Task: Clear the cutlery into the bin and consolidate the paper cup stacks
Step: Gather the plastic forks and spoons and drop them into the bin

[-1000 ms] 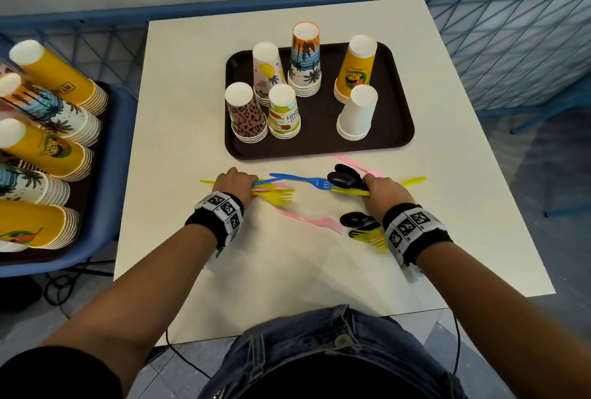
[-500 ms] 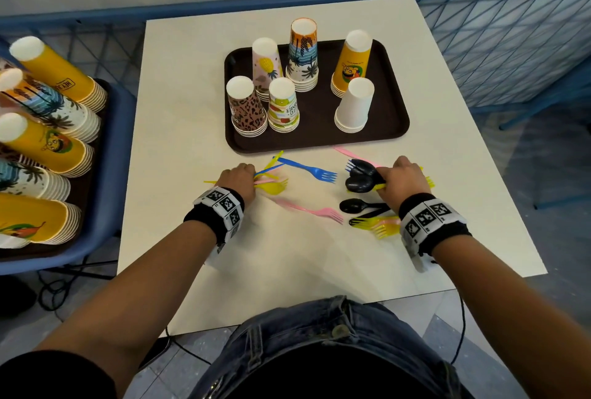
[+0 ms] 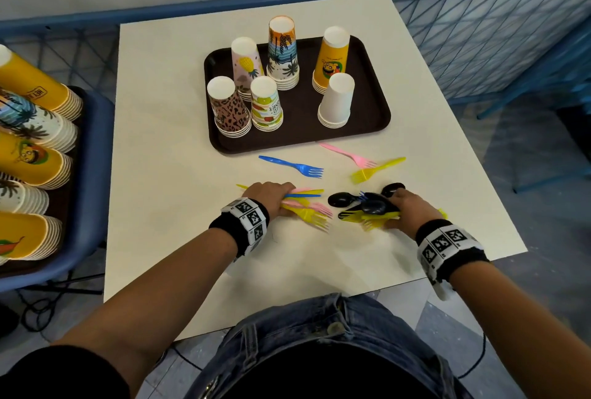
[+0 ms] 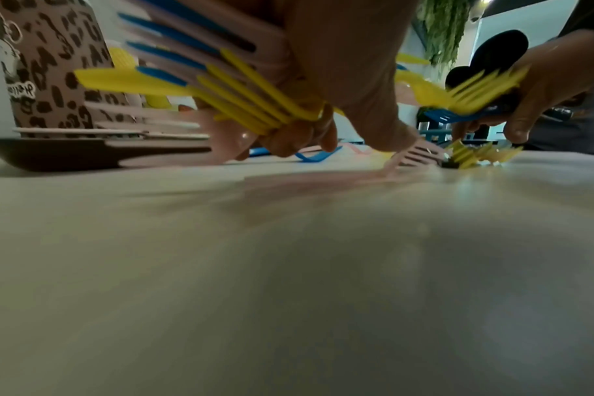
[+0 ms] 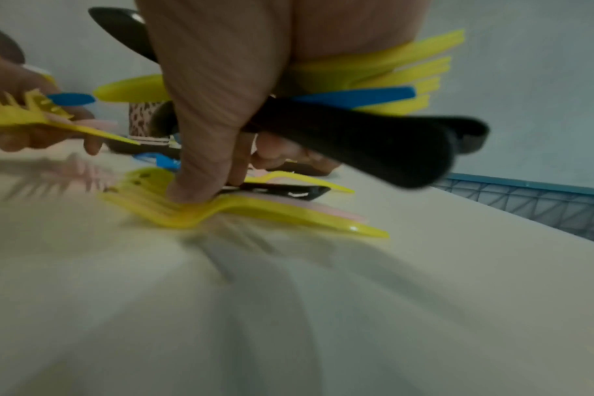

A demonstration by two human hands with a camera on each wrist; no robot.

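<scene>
My left hand [image 3: 271, 199] grips a bundle of yellow, pink and blue plastic forks [image 3: 307, 207] near the table's front; the same bundle [image 4: 221, 88] fans out in the left wrist view. My right hand [image 3: 404, 207] holds a bunch of black spoons and yellow forks [image 3: 371, 207], and its thumb [image 5: 200, 171] presses a yellow fork [image 5: 221, 211] on the table. Loose on the table lie a blue fork [image 3: 294, 167], a pink fork [image 3: 350, 154] and a yellow fork [image 3: 375, 170]. Several upside-down paper cup stacks [image 3: 281, 56] stand on a brown tray [image 3: 374, 111].
The white table [image 3: 166, 149] ends just behind my wrists. A blue bin [image 3: 92, 175] at the left holds several long cup stacks lying on their sides [image 3: 32, 88]. Blue mesh fencing [image 3: 479, 31] runs behind and to the right.
Both hands have drawn back toward the table's front edge and closer together. The left hand picked up the pink fork from the middle. The blue, pink and yellow forks near the tray stay loose.
</scene>
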